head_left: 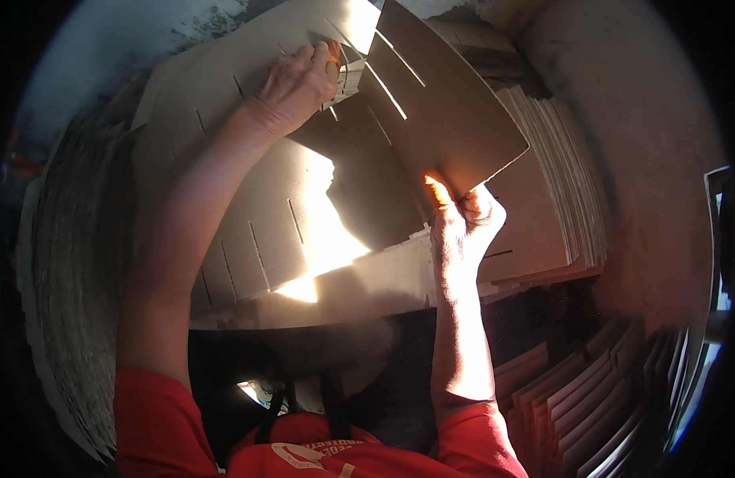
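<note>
My right hand [467, 215] pinches the lower edge of a slotted cardboard sheet [443, 103], thumb on its face and fingers curled behind. The sheet stands tilted and shaded, with several parallel cut slits. Farther up and to the left, my left hand [304, 84] is closed, fingers bent, beside slotted cardboard pieces [350, 80] partly hidden behind it. What its fingertips grip is hidden. Beneath my left forearm lies a large pale cardboard sheet [248, 231] with slits along it and a bright patch of sunlight.
A tall stack of cardboard [72, 263] stands at the left. Another stack of sheets [555, 183] lies on the right, beside a wall [630, 143]. Below the table's front edge [328, 319], several more cardboard pieces [575, 398] stand in rows at the lower right.
</note>
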Demonstrator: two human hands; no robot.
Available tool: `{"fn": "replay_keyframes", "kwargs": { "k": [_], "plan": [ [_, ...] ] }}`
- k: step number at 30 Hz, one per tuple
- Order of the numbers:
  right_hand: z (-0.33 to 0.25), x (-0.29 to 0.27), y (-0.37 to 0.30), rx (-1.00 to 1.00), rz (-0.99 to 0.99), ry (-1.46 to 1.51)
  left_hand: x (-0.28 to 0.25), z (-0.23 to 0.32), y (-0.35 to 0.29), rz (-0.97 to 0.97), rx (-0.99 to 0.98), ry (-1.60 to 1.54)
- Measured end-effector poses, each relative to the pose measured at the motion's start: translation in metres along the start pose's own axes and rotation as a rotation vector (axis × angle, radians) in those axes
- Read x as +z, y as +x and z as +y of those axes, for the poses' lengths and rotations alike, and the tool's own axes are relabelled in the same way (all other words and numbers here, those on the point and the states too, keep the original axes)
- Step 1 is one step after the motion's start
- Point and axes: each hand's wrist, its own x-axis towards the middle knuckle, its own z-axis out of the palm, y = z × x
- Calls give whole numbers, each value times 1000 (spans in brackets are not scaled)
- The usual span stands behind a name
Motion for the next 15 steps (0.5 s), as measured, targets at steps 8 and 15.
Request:
{"fn": "replay_keyframes", "kwargs": {
  "k": [8, 15],
  "plan": [
    [-2, -1, 1, -49, -35, 15, -3, 1, 1, 112, 16, 10],
    [-9, -3, 1, -19, -53, -25, -14, 17, -4, 347, 94, -331]
  ]
}}
